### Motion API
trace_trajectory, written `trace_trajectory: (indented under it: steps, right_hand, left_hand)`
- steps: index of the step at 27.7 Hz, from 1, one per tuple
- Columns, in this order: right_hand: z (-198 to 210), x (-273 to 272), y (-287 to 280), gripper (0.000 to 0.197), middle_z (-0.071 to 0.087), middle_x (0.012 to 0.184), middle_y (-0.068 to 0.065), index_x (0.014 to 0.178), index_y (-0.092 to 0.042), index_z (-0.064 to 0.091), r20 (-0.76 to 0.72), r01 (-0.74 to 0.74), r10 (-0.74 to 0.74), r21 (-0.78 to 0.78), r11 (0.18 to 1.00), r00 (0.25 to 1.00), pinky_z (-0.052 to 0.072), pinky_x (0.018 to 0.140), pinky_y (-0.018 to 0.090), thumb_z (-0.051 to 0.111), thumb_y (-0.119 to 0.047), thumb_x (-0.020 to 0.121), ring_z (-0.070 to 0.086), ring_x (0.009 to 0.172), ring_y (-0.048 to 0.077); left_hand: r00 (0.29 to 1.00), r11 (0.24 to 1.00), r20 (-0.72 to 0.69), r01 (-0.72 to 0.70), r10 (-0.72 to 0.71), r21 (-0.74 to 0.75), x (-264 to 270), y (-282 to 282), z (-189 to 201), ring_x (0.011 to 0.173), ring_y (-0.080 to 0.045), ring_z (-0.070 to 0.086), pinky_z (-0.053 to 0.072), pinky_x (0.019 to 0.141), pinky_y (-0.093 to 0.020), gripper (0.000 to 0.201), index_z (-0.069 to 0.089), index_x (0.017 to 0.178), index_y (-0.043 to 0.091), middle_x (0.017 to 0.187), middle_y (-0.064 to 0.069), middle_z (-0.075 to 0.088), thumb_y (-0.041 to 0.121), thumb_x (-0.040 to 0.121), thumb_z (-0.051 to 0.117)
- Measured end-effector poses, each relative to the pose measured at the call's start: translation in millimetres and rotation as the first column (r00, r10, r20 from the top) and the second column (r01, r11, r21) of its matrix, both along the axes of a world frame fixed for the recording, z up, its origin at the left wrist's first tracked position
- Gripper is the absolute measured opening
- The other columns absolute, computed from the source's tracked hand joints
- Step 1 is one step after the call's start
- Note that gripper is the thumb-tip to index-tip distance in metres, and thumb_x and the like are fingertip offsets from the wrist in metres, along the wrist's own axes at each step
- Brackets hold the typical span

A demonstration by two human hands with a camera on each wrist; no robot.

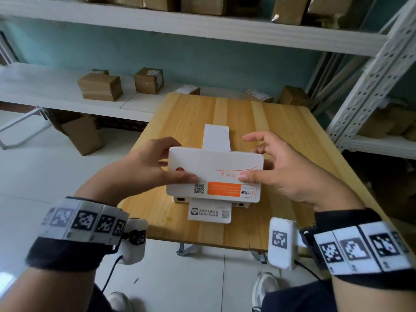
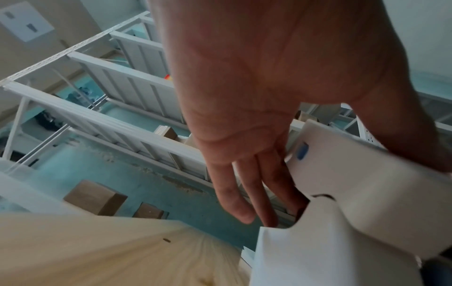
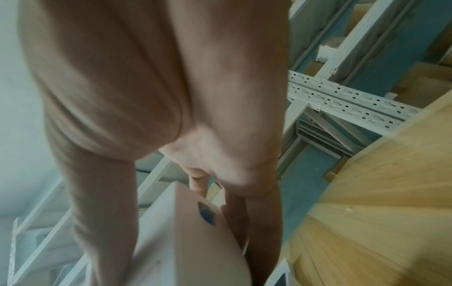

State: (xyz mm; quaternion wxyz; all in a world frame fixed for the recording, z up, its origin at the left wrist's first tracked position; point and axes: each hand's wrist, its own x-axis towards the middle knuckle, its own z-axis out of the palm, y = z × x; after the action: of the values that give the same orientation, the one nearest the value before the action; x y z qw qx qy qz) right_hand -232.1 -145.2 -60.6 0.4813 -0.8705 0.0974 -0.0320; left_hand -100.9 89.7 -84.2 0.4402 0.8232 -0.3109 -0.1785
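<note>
A white label printer sits mid-table on the wooden table, its back with an orange sticker facing me. My left hand grips its left end, thumb on top and fingers reaching behind the cover. My right hand holds the right end the same way, thumb on top, index finger lifted free. White label paper sticks out on the far side, and a printed strip hangs out on the near side. The right wrist view shows the right hand's fingers down along the printer's side.
Cardboard boxes stand on a low white shelf behind the table, with more on the shelf above. A white metal rack stands close on the right. One box lies on the floor at the left.
</note>
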Motion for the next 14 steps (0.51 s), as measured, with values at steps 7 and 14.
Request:
trace_trajectory:
  steps: [7,14]
  right_hand:
    - [4.5,9.5,0.3,0.027,0.074,0.098,-0.005,0.116,-0.031,0.058,0.008,-0.025,0.025,0.034,0.999,1.0,0.054,0.079,0.026,0.059,-0.04,0.092,0.071,0.087,0.004]
    - [12.5,22.0,-5.7,0.03,0.076,0.084,-0.003,0.105,-0.026,0.067,-0.08,-0.059,0.059,-0.005,0.998,0.995,0.053,0.073,0.023,0.042,-0.042,0.1,0.072,0.08,0.006]
  left_hand:
    - [0.999,0.998,-0.033,0.02,-0.023,-0.063,3.4,-1.1,-1.9,0.104,-0.01,0.07,0.06,0.092,-0.04,0.066,0.062,0.1,0.015,0.102,-0.002,0.075,0.05,0.05,0.088]
    - [0.998,0.997,-0.033,0.059,-0.06,-0.042,6.4,-1.8,-2.9,0.103,-0.013,0.072,0.061,0.089,-0.039,0.06,0.059,0.101,0.017,0.103,0.0,0.075,0.044,0.058,0.091]
